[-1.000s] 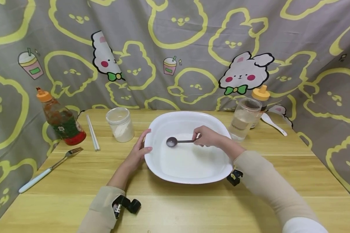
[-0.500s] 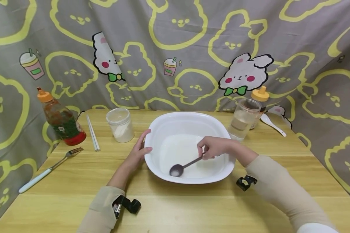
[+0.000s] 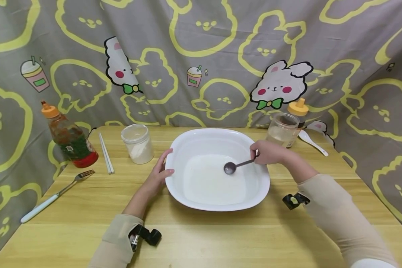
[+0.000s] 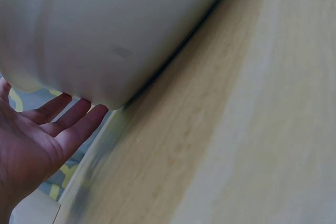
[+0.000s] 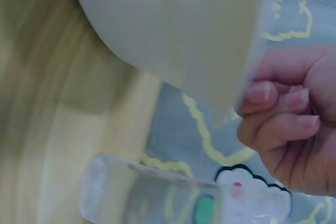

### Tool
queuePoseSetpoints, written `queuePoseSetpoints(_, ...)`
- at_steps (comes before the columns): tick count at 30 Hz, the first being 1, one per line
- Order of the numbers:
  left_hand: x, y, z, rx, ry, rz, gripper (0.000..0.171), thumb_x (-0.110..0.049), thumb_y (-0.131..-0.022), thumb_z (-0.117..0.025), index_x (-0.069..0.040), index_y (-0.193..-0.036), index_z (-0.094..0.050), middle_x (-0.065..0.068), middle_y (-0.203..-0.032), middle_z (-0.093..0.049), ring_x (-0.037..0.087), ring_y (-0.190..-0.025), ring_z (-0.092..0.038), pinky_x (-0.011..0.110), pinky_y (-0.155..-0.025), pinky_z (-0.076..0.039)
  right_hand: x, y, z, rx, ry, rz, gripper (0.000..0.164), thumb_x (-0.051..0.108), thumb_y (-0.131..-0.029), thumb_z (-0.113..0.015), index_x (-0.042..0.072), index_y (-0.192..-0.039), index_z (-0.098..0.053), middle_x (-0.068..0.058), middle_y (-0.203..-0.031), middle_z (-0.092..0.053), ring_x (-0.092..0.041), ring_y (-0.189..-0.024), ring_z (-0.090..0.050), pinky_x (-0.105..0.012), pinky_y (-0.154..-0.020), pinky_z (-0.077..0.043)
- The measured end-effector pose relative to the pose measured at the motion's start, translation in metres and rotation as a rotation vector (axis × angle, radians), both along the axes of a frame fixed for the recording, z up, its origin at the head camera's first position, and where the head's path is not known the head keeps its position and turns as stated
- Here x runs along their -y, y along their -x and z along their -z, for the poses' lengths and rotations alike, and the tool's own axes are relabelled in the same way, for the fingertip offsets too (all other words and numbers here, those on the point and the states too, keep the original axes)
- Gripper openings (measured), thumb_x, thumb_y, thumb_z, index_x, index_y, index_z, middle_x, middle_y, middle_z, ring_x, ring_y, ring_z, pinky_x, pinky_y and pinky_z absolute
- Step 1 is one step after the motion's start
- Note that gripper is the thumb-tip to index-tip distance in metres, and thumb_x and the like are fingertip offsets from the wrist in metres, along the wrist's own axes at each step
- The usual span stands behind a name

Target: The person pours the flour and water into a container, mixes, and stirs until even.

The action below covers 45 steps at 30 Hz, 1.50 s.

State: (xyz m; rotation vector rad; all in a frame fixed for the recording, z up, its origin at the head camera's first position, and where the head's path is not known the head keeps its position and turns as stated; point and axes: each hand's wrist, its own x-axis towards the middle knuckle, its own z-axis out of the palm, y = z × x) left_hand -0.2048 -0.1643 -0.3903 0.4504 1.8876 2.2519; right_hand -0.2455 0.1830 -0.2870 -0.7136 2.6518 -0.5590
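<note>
Pinching the handle of a dark brown, round-bowled spoon (image 3: 230,168) in the right hand (image 3: 270,152), with fingers curled in, just above the right rim of a glossy white, rounded-oblong basin (image 3: 214,140). Slanting down from there over milky white liquid (image 3: 212,188); cannot tell whether dipping in or held just clear. Touching the basin's left side with the left hand (image 3: 155,179), with fingers spread and mostly straight, thumb tip at the rim.

Set mid-width on the light wood-grain worktop (image 3: 221,238), toward the far edge: the basin. Left of it, near that edge: a clear jar of white powder (image 3: 140,149) and two pale chopsticks (image 3: 106,153). Near the far-left corner: an orange-capped bottle of red sauce (image 3: 72,141). Along the left edge: a metal fork with a pale blue handle (image 3: 40,208). Near the far-right corner: a clear jar of colourless liquid (image 3: 281,131), a yellow-capped bottle (image 3: 298,108) and a white spoon (image 3: 312,143).
</note>
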Motion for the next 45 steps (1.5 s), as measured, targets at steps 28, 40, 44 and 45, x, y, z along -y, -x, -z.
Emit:
queuePoseSetpoints(28,0.001,-0.001,0.003,-0.005,-0.006,-0.005,0.067,-0.006,-0.077,-0.047,-0.018,-0.136,-0.018,0.033,-0.117,-0.033,0.045,-0.096,-0.044,0.042,-0.063,-0.05,0.068,-0.01,0.046,0.323,0.295,-0.124,0.008,0.003,-0.079,-0.057,-0.001,-0.085,-0.059,-0.003,-0.047,-0.045,-0.01,-0.036,-0.03,-0.02,-0.036,-0.027)
queuePoseSetpoints(40,-0.001,-0.001,0.0,0.014,0.004,-0.007,0.066,-0.008,-0.077,-0.048,-0.02,-0.136,-0.018,0.03,-0.118,-0.033,0.044,-0.098,-0.042,0.044,-0.063,-0.05,0.018,-0.013,0.012,0.249,0.101,-0.219,0.011,-0.005,-0.068,-0.054,0.004,-0.072,-0.059,0.003,-0.048,-0.044,-0.007,-0.042,-0.038,-0.018,-0.041,-0.031)
queuePoseSetpoints(44,0.0,-0.001,0.0,0.014,0.0,0.007,0.066,-0.007,-0.078,-0.048,-0.02,-0.136,-0.018,0.032,-0.117,-0.032,0.045,-0.098,-0.042,0.044,-0.064,-0.049,0.003,-0.005,0.001,0.153,0.037,-0.11,0.011,-0.005,-0.067,-0.053,0.005,-0.07,-0.058,0.001,-0.053,-0.048,-0.009,-0.044,-0.041,-0.021,-0.041,-0.033)
queuePoseSetpoints(45,0.0,-0.001,0.0,0.013,0.001,0.007,0.066,-0.007,-0.078,-0.048,-0.02,-0.136,-0.018,0.032,-0.117,-0.032,0.044,-0.098,-0.042,0.044,-0.064,-0.05,0.002,-0.003,0.0,0.125,0.026,-0.082,0.011,-0.005,-0.067,-0.054,0.005,-0.07,-0.058,0.0,-0.055,-0.05,-0.01,-0.045,-0.041,-0.022,-0.041,-0.034)
